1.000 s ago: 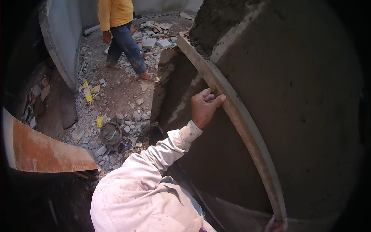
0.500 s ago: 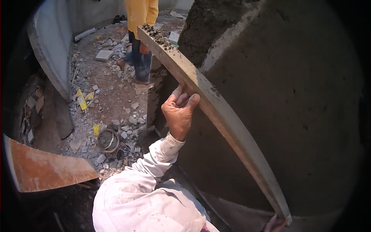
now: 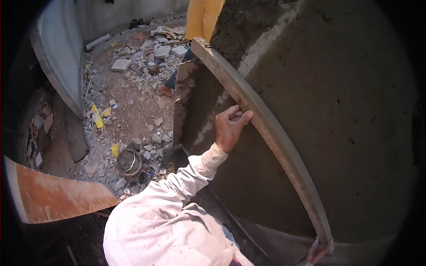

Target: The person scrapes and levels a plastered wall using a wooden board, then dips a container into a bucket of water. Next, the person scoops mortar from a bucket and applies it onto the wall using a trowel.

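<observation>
A long straightedge, a mortar-smeared bar, lies slantwise against a wall of damp grey plaster. Its curve may come from the lens. My left hand grips the bar above its middle, thumb on the near edge and fingers curled behind. At the bar's lower end, my right hand is closed around it, partly cut off by the picture's edge. A lighter strip crosses the rougher plaster near the top.
A person in yellow stands behind the bar's upper end. Rubble and broken tiles cover the ground, with a bucket of mortar among them. An orange-brown panel and a curved pale wall stand at left.
The straightedge's upper end and my left hand have shifted right along the wall. Mortar crumbs on its top end are mostly gone. The person in yellow appears farther right.
</observation>
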`<move>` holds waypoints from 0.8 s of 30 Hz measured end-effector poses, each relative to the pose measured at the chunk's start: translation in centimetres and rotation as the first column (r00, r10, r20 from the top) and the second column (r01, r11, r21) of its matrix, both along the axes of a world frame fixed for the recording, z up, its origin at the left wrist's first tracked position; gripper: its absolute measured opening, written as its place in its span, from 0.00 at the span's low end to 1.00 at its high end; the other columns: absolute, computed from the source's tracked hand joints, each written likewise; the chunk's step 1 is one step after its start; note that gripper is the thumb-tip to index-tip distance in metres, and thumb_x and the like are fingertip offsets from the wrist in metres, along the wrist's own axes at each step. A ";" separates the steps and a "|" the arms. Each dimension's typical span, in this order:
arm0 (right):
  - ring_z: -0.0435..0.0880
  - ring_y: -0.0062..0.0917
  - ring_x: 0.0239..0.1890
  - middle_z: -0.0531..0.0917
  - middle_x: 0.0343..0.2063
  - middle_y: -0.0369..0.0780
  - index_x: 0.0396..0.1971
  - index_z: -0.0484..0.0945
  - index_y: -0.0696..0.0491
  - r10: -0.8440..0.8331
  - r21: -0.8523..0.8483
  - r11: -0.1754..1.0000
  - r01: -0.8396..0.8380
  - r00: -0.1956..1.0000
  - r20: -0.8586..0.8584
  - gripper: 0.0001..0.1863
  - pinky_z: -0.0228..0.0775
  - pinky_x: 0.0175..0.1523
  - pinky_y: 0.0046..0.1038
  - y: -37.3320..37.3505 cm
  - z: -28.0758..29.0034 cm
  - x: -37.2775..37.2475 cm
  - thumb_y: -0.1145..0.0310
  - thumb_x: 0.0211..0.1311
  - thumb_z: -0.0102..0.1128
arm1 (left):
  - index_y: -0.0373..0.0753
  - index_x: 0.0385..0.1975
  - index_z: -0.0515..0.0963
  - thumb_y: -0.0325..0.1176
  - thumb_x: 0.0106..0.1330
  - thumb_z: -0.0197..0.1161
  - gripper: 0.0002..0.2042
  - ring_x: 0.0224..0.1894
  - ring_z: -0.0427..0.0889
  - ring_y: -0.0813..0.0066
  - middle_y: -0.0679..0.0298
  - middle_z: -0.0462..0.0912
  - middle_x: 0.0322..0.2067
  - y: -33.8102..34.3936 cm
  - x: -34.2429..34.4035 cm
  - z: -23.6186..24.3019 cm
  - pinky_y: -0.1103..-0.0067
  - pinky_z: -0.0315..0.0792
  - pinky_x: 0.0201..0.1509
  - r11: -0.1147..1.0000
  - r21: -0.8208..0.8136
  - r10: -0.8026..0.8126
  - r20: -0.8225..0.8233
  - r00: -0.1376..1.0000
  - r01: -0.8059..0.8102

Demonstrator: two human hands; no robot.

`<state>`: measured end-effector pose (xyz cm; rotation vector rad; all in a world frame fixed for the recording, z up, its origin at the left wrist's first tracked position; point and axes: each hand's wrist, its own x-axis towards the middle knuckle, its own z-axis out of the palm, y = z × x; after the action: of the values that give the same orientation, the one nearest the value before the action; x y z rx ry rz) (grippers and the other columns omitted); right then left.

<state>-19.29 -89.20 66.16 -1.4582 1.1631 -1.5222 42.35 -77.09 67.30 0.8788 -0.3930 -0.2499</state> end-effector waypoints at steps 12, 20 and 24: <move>0.71 0.32 0.57 0.71 0.56 0.48 0.54 0.68 0.61 0.224 -0.003 0.973 -0.229 0.947 0.229 0.28 0.67 0.65 0.32 4.7 7.6 7.8 0.55 0.63 0.60 | 0.27 0.29 0.79 0.35 0.57 0.72 0.15 0.27 0.80 0.83 0.64 0.82 0.24 -0.4 4.4 11.1 0.86 0.76 0.33 0.991 -0.133 0.038 0.286 0.957 0.000; 0.68 0.41 0.61 0.70 0.58 0.48 0.57 0.67 0.60 -0.034 0.190 0.977 -0.094 0.815 0.579 0.28 0.62 0.68 0.43 3.5 4.2 6.2 0.55 0.65 0.56 | 0.26 0.41 0.77 0.34 0.60 0.69 0.17 0.34 0.79 0.83 0.63 0.83 0.33 0.4 -0.1 2.5 0.85 0.75 0.40 0.999 -0.029 -0.021 0.198 0.980 0.027; 0.66 0.40 0.62 0.69 0.59 0.48 0.59 0.64 0.61 0.055 0.174 0.970 -0.168 0.855 0.516 0.29 0.60 0.70 0.42 4.0 3.1 5.0 0.57 0.66 0.55 | 0.26 0.45 0.76 0.35 0.62 0.67 0.18 0.38 0.79 0.82 0.63 0.82 0.37 -0.5 -2.1 0.4 0.84 0.73 0.46 0.996 -0.087 -0.001 0.113 0.994 0.010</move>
<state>-14.25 -85.23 69.30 -0.8814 0.8668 -1.5212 40.28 -77.60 67.71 0.8074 -0.5076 -0.1872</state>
